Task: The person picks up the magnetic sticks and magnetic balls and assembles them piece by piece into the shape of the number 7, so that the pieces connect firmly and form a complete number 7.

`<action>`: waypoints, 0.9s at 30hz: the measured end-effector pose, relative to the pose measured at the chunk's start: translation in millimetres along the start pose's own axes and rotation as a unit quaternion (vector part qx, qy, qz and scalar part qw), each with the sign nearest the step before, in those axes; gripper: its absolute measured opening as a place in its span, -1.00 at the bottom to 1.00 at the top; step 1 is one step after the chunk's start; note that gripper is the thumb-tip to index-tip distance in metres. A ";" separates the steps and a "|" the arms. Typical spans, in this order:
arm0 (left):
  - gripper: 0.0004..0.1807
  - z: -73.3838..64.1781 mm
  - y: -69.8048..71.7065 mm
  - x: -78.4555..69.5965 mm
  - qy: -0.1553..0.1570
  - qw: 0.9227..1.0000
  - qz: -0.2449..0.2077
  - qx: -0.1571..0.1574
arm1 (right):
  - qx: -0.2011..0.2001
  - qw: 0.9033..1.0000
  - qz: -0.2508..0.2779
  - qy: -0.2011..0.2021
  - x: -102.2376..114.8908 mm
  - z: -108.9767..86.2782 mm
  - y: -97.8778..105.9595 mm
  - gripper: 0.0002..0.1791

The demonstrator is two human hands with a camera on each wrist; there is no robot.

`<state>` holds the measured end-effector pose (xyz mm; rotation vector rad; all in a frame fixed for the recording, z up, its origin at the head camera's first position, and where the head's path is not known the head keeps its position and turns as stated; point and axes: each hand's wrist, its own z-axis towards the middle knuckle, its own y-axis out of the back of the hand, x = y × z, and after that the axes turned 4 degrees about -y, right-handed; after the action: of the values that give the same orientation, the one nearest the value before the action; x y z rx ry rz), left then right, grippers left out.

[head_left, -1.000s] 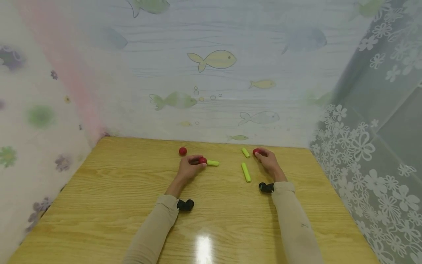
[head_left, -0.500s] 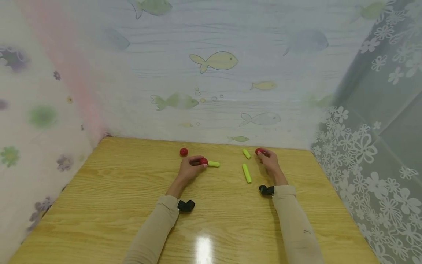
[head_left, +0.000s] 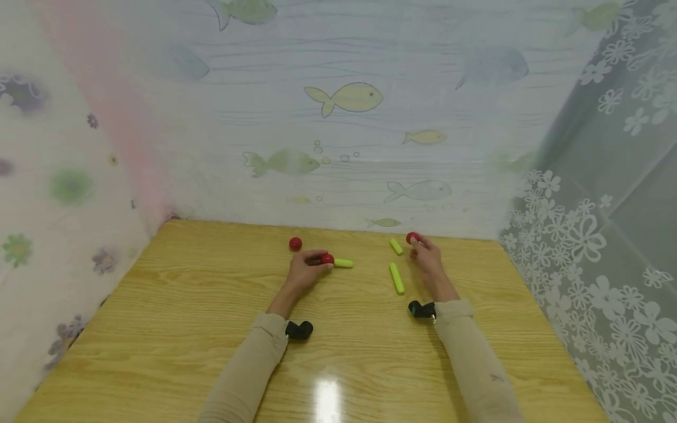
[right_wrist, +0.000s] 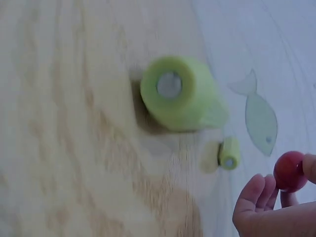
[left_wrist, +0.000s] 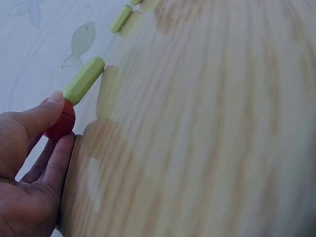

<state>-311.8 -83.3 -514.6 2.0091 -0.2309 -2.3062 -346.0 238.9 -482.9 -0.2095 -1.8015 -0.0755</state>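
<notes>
My left hand (head_left: 305,271) pinches a red ball (left_wrist: 63,121) between thumb and fingers. A yellow-green rod (left_wrist: 85,80) sticks out from that ball, its end touching it. On the right, my right hand (head_left: 427,261) holds another red ball (right_wrist: 290,171) with thumb and fingertips, close to the back wall. Two more yellow-green rods lie to its left: a rod (head_left: 396,247) at the back and one (head_left: 396,279) nearer. In the right wrist view the nearer rod's end shows a round grey inset (right_wrist: 169,84). A third red ball (head_left: 295,244) lies behind my left hand.
The wooden table (head_left: 174,294) meets a fish-patterned wall (head_left: 338,176) at its back edge. A flower-patterned panel (head_left: 597,264) stands along the right side. Black wrist cameras (head_left: 299,330) sit at both cuffs.
My right hand has moved slightly left and toward the back wall with its red ball over the last half second. The left hand, its ball and rod stay nearly still.
</notes>
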 end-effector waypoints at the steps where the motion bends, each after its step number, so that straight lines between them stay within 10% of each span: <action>1: -0.55 -0.2 0.0 0.1 0.000 1.000 0.000 -0.001 | 0.003 1.000 0.007 -0.004 0.3 -2.0 -1.4 -0.41; 27: -0.55 -3.3 0.1 -4.0 0.011 1.000 -0.009 0.001 | 0.131 0.991 -0.001 0.033 -6.4 -32.9 -30.6 -0.43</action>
<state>-307.9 -83.0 -511.1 2.0442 -0.2148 -2.2951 -318.6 202.9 -479.3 -0.0166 -1.7249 0.1509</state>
